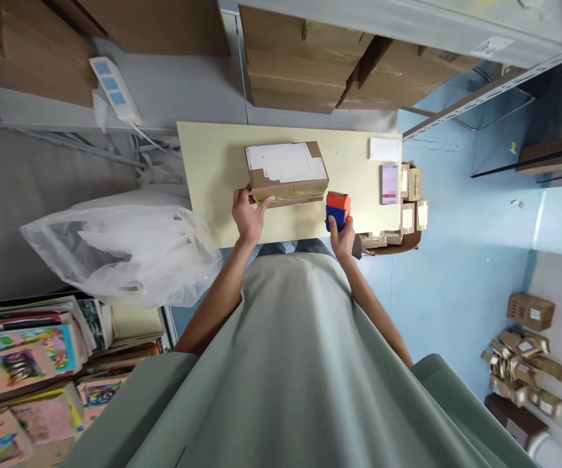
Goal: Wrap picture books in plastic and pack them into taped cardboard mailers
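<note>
Left hand, thumb and fingers apart, seemingly steadies white-labelled brown cardboard box on cream tabletop | right hand clamped on orange-and-blue handheld tool beside it | any tool contact calls for firm bracing

pass: between carton and purple pad | block: orange-blue tool | left: plastic bag, perhaps touching table
</note>
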Motion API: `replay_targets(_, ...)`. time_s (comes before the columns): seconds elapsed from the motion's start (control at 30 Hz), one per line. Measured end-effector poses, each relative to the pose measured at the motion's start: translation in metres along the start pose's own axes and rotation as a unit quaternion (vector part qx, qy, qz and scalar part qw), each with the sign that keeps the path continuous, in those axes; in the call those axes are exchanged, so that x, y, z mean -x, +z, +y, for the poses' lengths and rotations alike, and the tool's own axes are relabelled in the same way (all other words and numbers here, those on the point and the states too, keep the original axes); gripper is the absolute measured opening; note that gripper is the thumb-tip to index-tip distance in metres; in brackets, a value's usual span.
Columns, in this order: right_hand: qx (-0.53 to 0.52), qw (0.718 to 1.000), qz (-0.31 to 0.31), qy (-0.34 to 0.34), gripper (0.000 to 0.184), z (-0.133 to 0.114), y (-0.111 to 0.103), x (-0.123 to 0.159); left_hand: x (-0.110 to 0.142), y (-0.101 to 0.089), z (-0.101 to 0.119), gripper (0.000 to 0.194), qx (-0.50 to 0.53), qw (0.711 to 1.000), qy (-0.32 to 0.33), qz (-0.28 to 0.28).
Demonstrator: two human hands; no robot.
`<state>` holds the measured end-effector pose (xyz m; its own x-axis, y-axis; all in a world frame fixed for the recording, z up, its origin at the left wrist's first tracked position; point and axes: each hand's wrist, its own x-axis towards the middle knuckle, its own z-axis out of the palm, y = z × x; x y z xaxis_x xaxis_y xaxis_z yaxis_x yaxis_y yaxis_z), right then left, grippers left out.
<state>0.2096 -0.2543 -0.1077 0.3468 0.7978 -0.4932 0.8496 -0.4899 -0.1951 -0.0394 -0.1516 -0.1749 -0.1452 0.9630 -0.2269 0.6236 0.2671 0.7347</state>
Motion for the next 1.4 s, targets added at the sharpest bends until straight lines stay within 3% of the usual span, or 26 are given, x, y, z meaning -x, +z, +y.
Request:
replay_targets(0.1, 0.007, 0.999, 0.027, 0.026, 0.062, 0.015, 0.002, 0.02, 0.0, 0.007, -0.004, 0.059, 0.016, 1.0, 0.009, -0.015)
replay_targets(0.27, 0.103, 0.994, 0.009, -0.038, 0.06, 0.041, 0.004, 0.024, 0.002, 0.021, -0.018, 0.064, 0.031, 0.999, 0.01, -0.03)
replay_targets(0.43, 0.185, 0.969, 0.034, -0.161, 0.056, 0.071, 0.004, 0.0, 0.003, 0.022, -0.024, 0.104, 0.047, 0.997, 0.066, 0.0)
replay_targets(0.5, 0.202, 0.957, 0.042, -0.205, 0.055, 0.082, 0.004, -0.013, 0.003, 0.019, -0.018, 0.107, 0.045, 0.994, 0.103, 0.014)
replay_targets(0.67, 0.235, 0.93, 0.046, -0.278, 0.053, 0.102, 0.003, -0.047, -0.014, 0.025, 0.023, 0.087, 0.027, 0.986, 0.163, -0.015)
replay_targets(0.8, 0.247, 0.906, 0.046, -0.34, 0.057, 0.113, 0.001, -0.075, -0.041, 0.053, 0.062, 0.09, -0.014, 0.978, 0.201, -0.044)
replay_targets(0.93, 0.252, 0.876, 0.061, -0.405, 0.052, 0.125, 0.001, -0.101, -0.062, 0.09, 0.086, 0.091, -0.043, 0.972, 0.22, -0.073)
replay_targets(1.03, 0.242, 0.857, 0.079, -0.449, 0.05, 0.134, 0.002, -0.116, -0.067, 0.112, 0.092, 0.087, -0.054, 0.972, 0.216, -0.081)
replay_targets(1.13, 0.224, 0.845, 0.094, -0.476, 0.051, 0.138, 0.005, -0.127, -0.065, 0.122, 0.09, 0.078, -0.058, 0.975, 0.205, -0.066)
replay_targets(1.4, 0.247, 0.84, 0.055, -0.481, 0.054, 0.131, 0.014, -0.134, -0.056, 0.111, 0.094, 0.078, -0.066, 0.973, 0.21, -0.066)
